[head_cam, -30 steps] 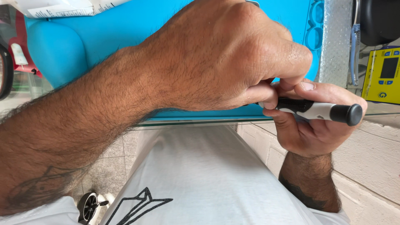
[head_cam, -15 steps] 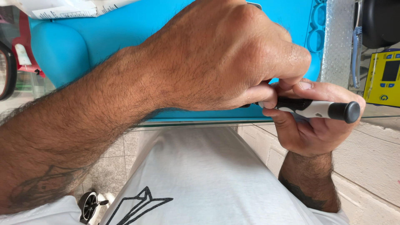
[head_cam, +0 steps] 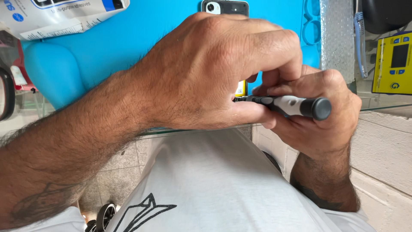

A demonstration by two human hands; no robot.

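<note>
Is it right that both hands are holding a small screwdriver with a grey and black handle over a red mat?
Not quite: the mat is bright blue, not red, as the head view shows. The rest stands: the left hand and right hand both hold the small screwdriver with its grey and black handle.

I am holding a screwdriver whose handle is showing white in the middle and black at the round cap and at the front grip. Behind my hands a bright blue mat is covering the work surface in one plain colour. A phone lying on it is showing a black back with a pale edge. At the right, a yellow device is carrying a dark screen and small blue marks. I am wearing a white shirt with a black line drawing on it. A white packet with blue print is lying at the top left.
</note>
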